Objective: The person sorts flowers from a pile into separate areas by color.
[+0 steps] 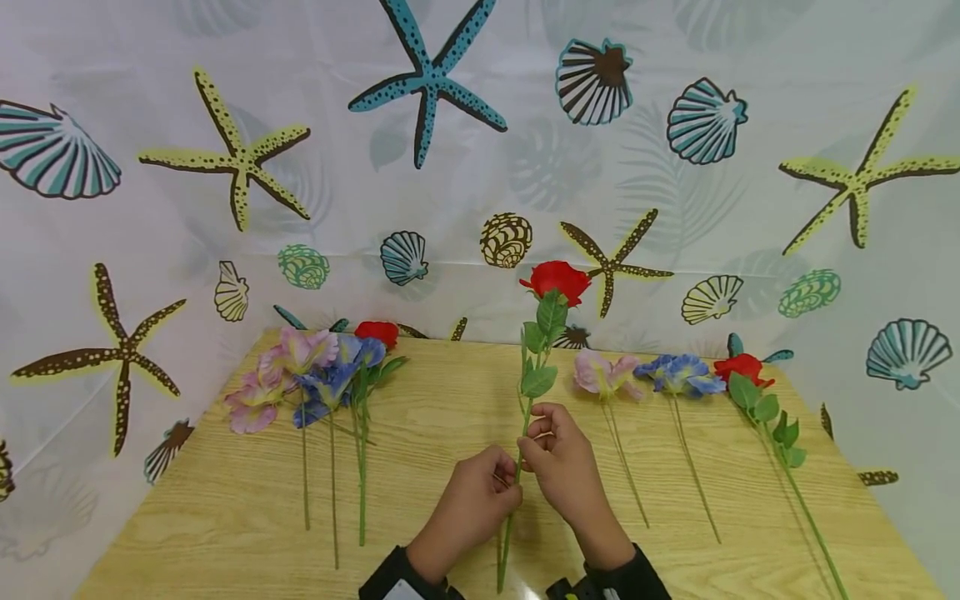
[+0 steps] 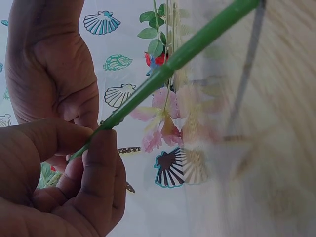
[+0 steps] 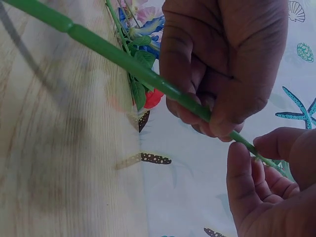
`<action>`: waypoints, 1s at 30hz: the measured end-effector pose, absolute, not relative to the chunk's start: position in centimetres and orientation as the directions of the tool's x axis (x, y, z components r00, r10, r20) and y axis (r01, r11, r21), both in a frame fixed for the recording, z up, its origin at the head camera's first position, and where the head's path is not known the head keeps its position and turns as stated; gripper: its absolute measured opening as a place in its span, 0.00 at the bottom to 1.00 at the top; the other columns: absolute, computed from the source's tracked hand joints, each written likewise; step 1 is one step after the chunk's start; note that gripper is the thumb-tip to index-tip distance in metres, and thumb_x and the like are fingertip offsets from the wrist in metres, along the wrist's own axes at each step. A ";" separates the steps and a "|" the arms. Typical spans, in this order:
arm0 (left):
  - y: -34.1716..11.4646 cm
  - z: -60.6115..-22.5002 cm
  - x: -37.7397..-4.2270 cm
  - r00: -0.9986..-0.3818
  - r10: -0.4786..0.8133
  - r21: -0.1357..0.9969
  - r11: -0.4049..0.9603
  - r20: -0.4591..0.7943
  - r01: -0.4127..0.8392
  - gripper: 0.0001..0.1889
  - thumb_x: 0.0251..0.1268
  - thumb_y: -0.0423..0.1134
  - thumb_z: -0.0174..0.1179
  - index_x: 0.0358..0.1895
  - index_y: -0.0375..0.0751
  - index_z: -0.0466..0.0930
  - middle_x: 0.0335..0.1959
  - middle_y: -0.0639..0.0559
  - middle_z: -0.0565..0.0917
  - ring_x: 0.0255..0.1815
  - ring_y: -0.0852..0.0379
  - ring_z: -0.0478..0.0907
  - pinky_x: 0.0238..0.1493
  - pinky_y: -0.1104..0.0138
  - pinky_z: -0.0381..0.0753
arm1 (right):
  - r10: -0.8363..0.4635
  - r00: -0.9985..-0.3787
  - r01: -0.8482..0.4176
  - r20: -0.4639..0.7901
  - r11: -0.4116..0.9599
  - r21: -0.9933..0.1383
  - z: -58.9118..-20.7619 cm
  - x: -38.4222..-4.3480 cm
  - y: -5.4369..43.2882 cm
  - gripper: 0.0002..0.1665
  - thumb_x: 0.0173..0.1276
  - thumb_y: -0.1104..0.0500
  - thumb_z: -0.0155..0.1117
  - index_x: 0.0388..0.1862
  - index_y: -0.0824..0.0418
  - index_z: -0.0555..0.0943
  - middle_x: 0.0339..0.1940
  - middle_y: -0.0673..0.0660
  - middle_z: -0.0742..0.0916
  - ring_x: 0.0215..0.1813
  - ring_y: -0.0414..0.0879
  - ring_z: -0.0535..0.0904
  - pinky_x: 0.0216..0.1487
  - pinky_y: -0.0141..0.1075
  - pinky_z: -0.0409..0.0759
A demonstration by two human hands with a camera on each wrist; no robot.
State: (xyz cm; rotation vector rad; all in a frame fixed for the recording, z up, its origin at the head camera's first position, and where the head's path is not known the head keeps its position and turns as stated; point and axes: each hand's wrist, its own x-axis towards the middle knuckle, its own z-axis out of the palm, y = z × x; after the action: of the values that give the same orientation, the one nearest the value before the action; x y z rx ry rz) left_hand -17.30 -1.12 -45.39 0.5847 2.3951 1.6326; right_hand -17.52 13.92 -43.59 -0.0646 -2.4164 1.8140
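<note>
An artificial red rose (image 1: 558, 283) with green leaves stands nearly upright in the middle of the head view, held by both hands. My left hand (image 1: 476, 496) pinches its green stem (image 2: 182, 54) between thumb and fingers, low down. Just above it, my right hand (image 1: 562, 462) has thumb and fingertips on the same stem, seen close up in the right wrist view with the right hand (image 3: 276, 182) beyond the left hand (image 3: 222, 64). The stem's bare lower end reaches below both hands, over the wooden table (image 1: 420, 400).
Left on the table lies a bunch of pink flowers (image 1: 262, 387), blue flowers (image 1: 330, 383) and a red rose (image 1: 377, 333). Spread out at right are a pink flower (image 1: 603, 375), a blue flower (image 1: 681, 375) and another rose (image 1: 742, 368). A shell-and-starfish cloth (image 1: 465, 192) hangs behind.
</note>
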 end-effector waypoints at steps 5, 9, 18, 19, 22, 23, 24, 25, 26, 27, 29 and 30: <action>-0.9 -45.4 -17.2 -0.910 0.410 0.919 0.330 0.064 0.214 0.07 0.59 0.28 0.63 0.38 0.38 0.77 0.32 0.54 0.79 0.32 0.62 0.79 0.32 0.69 0.79 | 0.110 -0.990 -0.048 0.086 0.310 -0.950 -43.3 -17.4 13.9 0.21 0.68 0.69 0.60 0.60 0.62 0.74 0.42 0.58 0.79 0.38 0.48 0.82 0.35 0.40 0.84; -1.0 -45.2 -17.1 -0.902 0.431 0.919 0.362 -0.015 0.158 0.17 0.59 0.35 0.68 0.50 0.34 0.77 0.44 0.45 0.79 0.38 0.53 0.82 0.35 0.62 0.82 | 0.119 -0.989 -0.041 0.089 0.355 -0.934 -43.1 -17.3 14.2 0.21 0.69 0.68 0.60 0.61 0.62 0.74 0.42 0.58 0.79 0.39 0.49 0.83 0.34 0.39 0.84; -2.2 -45.5 -17.3 -0.874 0.481 0.818 0.528 -0.067 0.228 0.39 0.57 0.43 0.71 0.69 0.31 0.67 0.63 0.35 0.68 0.64 0.37 0.68 0.58 0.45 0.72 | 0.142 -0.988 0.018 0.065 0.517 -0.856 -43.0 -17.5 16.7 0.22 0.70 0.67 0.58 0.63 0.64 0.74 0.42 0.58 0.80 0.37 0.47 0.83 0.31 0.38 0.80; -2.3 -45.6 -17.3 -0.877 0.475 0.810 0.539 -0.067 0.229 0.38 0.57 0.43 0.71 0.69 0.31 0.67 0.64 0.35 0.68 0.65 0.37 0.68 0.58 0.44 0.72 | 0.140 -0.989 0.031 0.054 0.538 -0.842 -42.9 -17.5 17.2 0.22 0.70 0.66 0.58 0.63 0.64 0.74 0.42 0.58 0.81 0.37 0.47 0.82 0.29 0.38 0.79; -2.9 -45.9 -17.6 -0.888 0.451 0.794 0.570 -0.086 0.212 0.38 0.59 0.44 0.71 0.69 0.32 0.67 0.65 0.34 0.66 0.66 0.34 0.66 0.57 0.44 0.72 | 0.128 -0.992 0.060 0.022 0.601 -0.797 -42.9 -17.4 18.9 0.22 0.71 0.65 0.55 0.64 0.63 0.73 0.43 0.57 0.81 0.31 0.45 0.79 0.24 0.37 0.72; -3.1 -46.0 -17.7 -0.892 0.443 0.786 0.582 -0.091 0.209 0.37 0.59 0.44 0.71 0.69 0.33 0.67 0.66 0.34 0.66 0.67 0.34 0.65 0.57 0.43 0.72 | 0.124 -0.992 0.065 0.016 0.621 -0.781 -42.8 -17.4 19.4 0.22 0.71 0.66 0.55 0.64 0.64 0.74 0.43 0.58 0.81 0.28 0.45 0.77 0.23 0.37 0.70; -3.3 -46.0 -17.9 -0.897 0.433 0.777 0.595 -0.095 0.205 0.37 0.59 0.45 0.71 0.69 0.33 0.68 0.67 0.33 0.65 0.67 0.33 0.65 0.57 0.43 0.72 | 0.119 -0.993 0.069 0.010 0.643 -0.763 -42.8 -17.4 20.0 0.22 0.71 0.66 0.54 0.63 0.64 0.73 0.43 0.58 0.81 0.26 0.45 0.75 0.22 0.37 0.68; -3.5 -46.1 -18.0 -0.901 0.421 0.768 0.609 -0.101 0.199 0.37 0.60 0.45 0.70 0.69 0.33 0.68 0.67 0.33 0.65 0.67 0.32 0.64 0.56 0.42 0.72 | 0.112 -0.994 0.071 0.005 0.664 -0.744 -42.7 -17.3 20.6 0.22 0.71 0.66 0.54 0.63 0.65 0.73 0.43 0.58 0.81 0.24 0.45 0.74 0.21 0.37 0.67; -3.8 -46.1 -18.1 -0.906 0.410 0.757 0.624 -0.103 0.196 0.36 0.60 0.45 0.70 0.69 0.33 0.68 0.68 0.32 0.65 0.67 0.31 0.64 0.56 0.42 0.72 | 0.105 -0.994 0.070 0.004 0.685 -0.726 -42.7 -17.2 21.2 0.22 0.71 0.67 0.54 0.63 0.66 0.73 0.42 0.58 0.81 0.22 0.45 0.72 0.20 0.37 0.66; -4.2 -46.1 -18.2 -0.912 0.396 0.745 0.639 -0.106 0.191 0.36 0.61 0.45 0.70 0.69 0.33 0.69 0.68 0.31 0.64 0.67 0.30 0.63 0.57 0.41 0.71 | 0.095 -0.995 0.061 0.009 0.708 -0.704 -42.6 -17.1 21.8 0.21 0.70 0.67 0.54 0.62 0.67 0.74 0.41 0.59 0.82 0.22 0.45 0.72 0.20 0.37 0.66; -4.9 -46.0 -18.4 -0.926 0.362 0.713 0.677 -0.108 0.182 0.35 0.61 0.46 0.69 0.67 0.32 0.70 0.68 0.29 0.64 0.67 0.29 0.63 0.57 0.40 0.71 | 0.082 -0.997 0.055 0.009 0.744 -0.666 -42.3 -16.9 22.9 0.22 0.69 0.69 0.54 0.62 0.69 0.73 0.40 0.59 0.82 0.21 0.45 0.71 0.21 0.37 0.65; -5.3 -46.0 -18.5 -0.935 0.340 0.692 0.700 -0.106 0.176 0.34 0.62 0.47 0.69 0.67 0.31 0.70 0.67 0.29 0.65 0.66 0.28 0.64 0.57 0.40 0.71 | 0.074 -0.997 0.048 0.013 0.763 -0.645 -42.1 -16.8 23.5 0.22 0.69 0.69 0.54 0.61 0.70 0.73 0.39 0.59 0.82 0.21 0.45 0.70 0.21 0.37 0.65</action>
State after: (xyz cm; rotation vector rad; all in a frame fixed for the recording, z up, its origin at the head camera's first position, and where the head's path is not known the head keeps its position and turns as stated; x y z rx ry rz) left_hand -18.48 -5.28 -45.96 0.4129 2.6831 1.0584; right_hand -16.76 23.47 -42.13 -0.1009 -2.9141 1.0650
